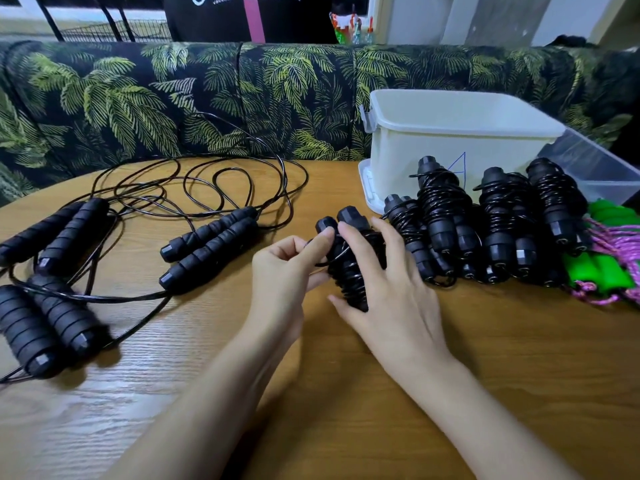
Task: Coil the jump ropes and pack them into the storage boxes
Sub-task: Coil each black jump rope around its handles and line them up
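**A black rope held together at mid-table**

The black jump rope point(349, 268) is at the centre of the frame, low over the wooden table point(346, 393), with its two handles paired and the thin cord wound round them. The right hand point(391, 282) clasps the bundle, fingers draped across the coils and thumb underneath, probably to stop the turns springing loose. The left hand point(284, 268) pinches the cord near the handle tops with thumb and forefinger; it may be holding the loose end, but that is hard to see. Finished bundles point(502, 220) lie right of centre before the white storage box point(450, 133), within reach for packing. Uncoiled ropes point(211, 240) wait at left.
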